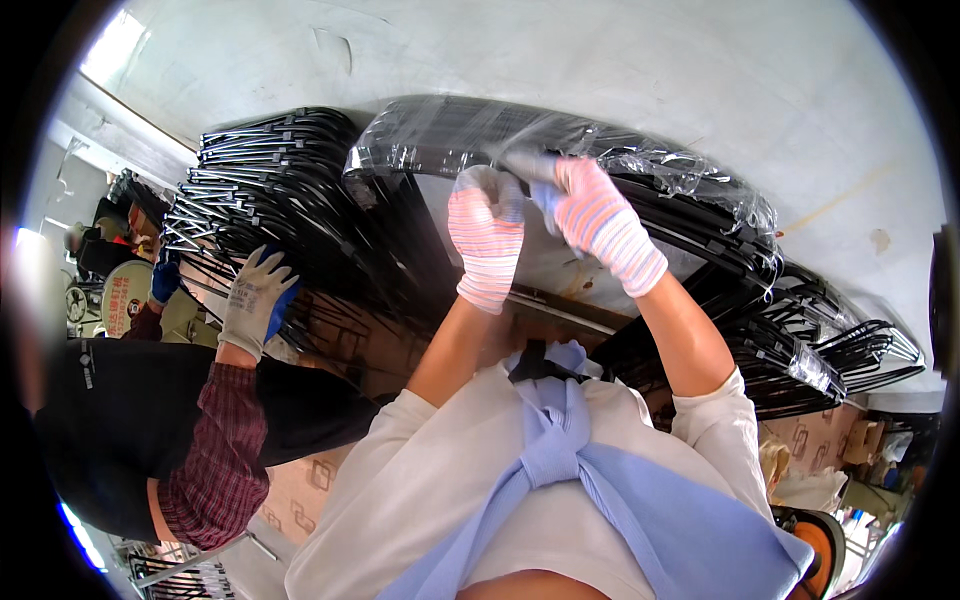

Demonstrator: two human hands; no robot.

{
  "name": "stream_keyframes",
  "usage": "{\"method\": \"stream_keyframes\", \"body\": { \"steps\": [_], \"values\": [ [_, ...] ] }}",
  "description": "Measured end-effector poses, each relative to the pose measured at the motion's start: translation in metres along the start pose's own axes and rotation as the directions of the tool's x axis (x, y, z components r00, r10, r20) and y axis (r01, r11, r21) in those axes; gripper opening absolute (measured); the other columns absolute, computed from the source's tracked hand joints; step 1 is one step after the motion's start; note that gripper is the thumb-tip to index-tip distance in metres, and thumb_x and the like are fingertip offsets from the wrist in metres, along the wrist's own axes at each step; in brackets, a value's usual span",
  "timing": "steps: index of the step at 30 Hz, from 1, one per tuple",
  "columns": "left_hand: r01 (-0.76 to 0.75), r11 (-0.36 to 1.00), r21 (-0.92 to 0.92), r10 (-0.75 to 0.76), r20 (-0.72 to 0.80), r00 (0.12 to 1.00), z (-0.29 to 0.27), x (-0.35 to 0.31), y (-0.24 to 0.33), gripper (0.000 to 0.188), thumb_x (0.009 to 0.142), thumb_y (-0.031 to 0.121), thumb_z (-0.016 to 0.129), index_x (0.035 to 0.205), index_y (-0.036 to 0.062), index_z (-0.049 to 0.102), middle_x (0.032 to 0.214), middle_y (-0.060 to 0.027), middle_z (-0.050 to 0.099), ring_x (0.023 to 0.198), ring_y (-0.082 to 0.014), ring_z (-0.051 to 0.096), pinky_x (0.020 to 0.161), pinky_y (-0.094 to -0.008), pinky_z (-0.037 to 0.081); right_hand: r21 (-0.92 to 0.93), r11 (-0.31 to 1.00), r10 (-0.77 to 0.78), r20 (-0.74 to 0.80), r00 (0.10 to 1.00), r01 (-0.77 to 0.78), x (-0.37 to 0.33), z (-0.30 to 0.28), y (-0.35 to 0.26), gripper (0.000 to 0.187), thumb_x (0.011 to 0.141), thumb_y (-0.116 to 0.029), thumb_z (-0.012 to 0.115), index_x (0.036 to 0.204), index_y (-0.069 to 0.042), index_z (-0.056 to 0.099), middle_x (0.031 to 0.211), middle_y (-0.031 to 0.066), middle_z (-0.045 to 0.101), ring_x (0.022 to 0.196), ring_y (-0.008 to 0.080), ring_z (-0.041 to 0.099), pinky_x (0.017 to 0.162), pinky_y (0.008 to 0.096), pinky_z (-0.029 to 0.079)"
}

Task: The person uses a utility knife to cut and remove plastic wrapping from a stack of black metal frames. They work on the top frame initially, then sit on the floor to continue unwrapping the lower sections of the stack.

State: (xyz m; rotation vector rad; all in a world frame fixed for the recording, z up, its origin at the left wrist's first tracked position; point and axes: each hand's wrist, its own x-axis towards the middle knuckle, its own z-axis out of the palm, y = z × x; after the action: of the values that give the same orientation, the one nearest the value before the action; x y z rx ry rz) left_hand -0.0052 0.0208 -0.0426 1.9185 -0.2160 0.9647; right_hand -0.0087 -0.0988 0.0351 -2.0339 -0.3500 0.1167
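My left hand (487, 225), in a striped glove with a grey palm, is raised in front of a stack of black tubular frames (440, 125) covered in clear plastic film. Its fingers are curled closed; what they hold, if anything, is hidden. Close beside it, my right hand (597, 215) wears a matching striped glove with bluish-grey fingers. Those fingers are smeared by motion, so their grip cannot be made out. Loose, crinkled plastic film (650, 165) lies over the stack just beyond my right hand.
Unwrapped black frames (290, 190) lean in a dense row at left. More frames (820, 350), partly wrapped, are at right. A pale wall (620, 60) rises behind. A co-worker's gloved hand (255, 300) touches the left row, their plaid sleeve (215, 460) close to my left side.
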Motion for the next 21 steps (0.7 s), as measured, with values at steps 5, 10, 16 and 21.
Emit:
{"method": "stream_keyframes", "body": {
  "steps": [5, 10, 16, 21],
  "values": [
    [0.193, 0.981, -0.033, -0.193, 0.015, 0.981, -0.009, -0.003, 0.013, 0.010, 0.075, 0.006, 0.061, 0.078, 0.0005, 0.054, 0.059, -0.0039, 0.053, 0.052, -0.0118, 0.050, 0.051, -0.0272, 0.042, -0.444, 0.846, -0.330, 0.003, 0.944, 0.297, 0.028, -0.020, -0.111, 0.029, 0.083, -0.023, 0.047, 0.105, -0.010, 0.059, 0.098, 0.0152, 0.061, 0.090, 0.0303, 0.059, 0.079, 0.0368, 0.046],
    [0.033, 0.990, 0.136, -0.041, 0.061, 0.997, -0.032, 0.008, 0.007, 0.024, 0.069, 0.015, 0.071, 0.078, -0.0002, 0.055, 0.068, -0.0097, 0.058, 0.059, -0.0205, 0.055, 0.056, -0.0293, 0.046, -0.603, 0.779, -0.098, 0.153, 0.983, 0.171, 0.049, -0.031, -0.113, 0.031, 0.080, -0.026, 0.047, 0.104, -0.009, 0.059, 0.098, 0.0144, 0.062, 0.092, 0.0311, 0.059, 0.081, 0.0416, 0.045],
    [0.005, 0.910, 0.415, -0.071, 0.143, 0.987, -0.023, 0.015, 0.007, 0.036, 0.063, 0.032, 0.072, 0.078, 0.0030, 0.056, 0.076, -0.0108, 0.059, 0.071, -0.0289, 0.056, 0.065, -0.0384, 0.045, -0.777, 0.619, 0.133, 0.250, 0.959, 0.117, 0.047, -0.022, -0.050, 0.032, 0.079, -0.022, 0.052, 0.108, -0.008, 0.054, 0.074, 0.0140, 0.061, 0.072, 0.0266, 0.061, 0.069, 0.0386, 0.048],
    [0.028, 0.892, 0.452, -0.121, 0.178, 0.977, -0.020, 0.013, 0.007, 0.032, 0.063, 0.031, 0.071, 0.078, 0.0064, 0.057, 0.077, -0.0109, 0.060, 0.072, -0.0294, 0.057, 0.064, -0.0396, 0.045, -0.829, 0.535, 0.086, 0.245, 0.966, 0.163, 0.038, -0.018, -0.042, 0.027, 0.079, -0.021, 0.054, 0.104, -0.011, 0.054, 0.093, 0.0143, 0.061, 0.090, 0.0318, 0.058, 0.077, 0.0403, 0.047]
  ]
}}
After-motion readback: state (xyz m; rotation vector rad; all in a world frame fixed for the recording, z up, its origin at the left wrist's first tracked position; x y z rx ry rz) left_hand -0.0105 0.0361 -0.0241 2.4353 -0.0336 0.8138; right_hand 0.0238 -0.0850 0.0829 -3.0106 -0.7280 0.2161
